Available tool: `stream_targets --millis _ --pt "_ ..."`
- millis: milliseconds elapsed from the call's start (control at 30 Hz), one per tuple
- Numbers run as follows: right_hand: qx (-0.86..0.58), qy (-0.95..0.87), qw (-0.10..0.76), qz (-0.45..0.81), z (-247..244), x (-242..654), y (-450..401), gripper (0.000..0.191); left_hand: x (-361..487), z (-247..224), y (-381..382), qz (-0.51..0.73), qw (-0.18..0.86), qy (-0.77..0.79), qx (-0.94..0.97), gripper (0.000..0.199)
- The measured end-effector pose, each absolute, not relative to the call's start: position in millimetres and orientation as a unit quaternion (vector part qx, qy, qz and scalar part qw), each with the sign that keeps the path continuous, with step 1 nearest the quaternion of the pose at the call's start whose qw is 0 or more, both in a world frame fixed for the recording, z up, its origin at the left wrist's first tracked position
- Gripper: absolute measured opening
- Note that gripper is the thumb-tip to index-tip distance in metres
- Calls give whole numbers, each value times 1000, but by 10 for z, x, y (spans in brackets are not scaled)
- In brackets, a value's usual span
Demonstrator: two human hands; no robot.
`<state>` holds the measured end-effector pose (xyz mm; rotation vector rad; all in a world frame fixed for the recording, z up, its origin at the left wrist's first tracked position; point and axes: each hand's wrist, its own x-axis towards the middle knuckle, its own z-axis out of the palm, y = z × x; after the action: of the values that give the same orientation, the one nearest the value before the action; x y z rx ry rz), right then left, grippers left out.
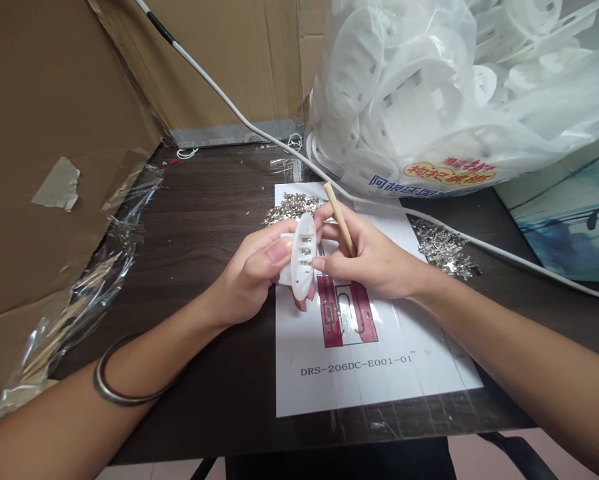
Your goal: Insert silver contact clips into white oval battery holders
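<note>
My left hand (252, 273) grips a white oval plastic housing (303, 283), its thumb against the near side. The housing stands on edge, and small metal contacts (306, 252) show in its slots. From the right, my right hand (364, 250) reaches to the housing, thumb tip at its edge beside the lowest slot. A short wooden stick (338, 215) is tucked in the same hand and points up and away. Whether the right fingertips also pinch a small metal piece cannot be made out. Under both hands lies a printed sheet (304, 393) with a red and black drawing.
Small metal pieces lie in one pile (292, 205) behind the hands and another pile (444, 250) at the right. A large clear bag (409, 120) of white plastic parts stands at the back right. A white cable (229, 103) crosses the dark table (204, 400). Cardboard (54, 87) walls the left.
</note>
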<state>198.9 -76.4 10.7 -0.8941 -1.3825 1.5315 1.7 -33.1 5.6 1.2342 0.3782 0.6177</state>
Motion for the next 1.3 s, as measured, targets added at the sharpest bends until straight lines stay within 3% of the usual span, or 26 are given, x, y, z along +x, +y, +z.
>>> stream_targets --millis 600,1300 --pt "-294 -517 496 633 32 1989 -736 26 70 189 -333 282 669 192 660 57" --pt "-315 -515 485 633 57 1994 -743 29 50 215 -300 271 673 172 666 55"
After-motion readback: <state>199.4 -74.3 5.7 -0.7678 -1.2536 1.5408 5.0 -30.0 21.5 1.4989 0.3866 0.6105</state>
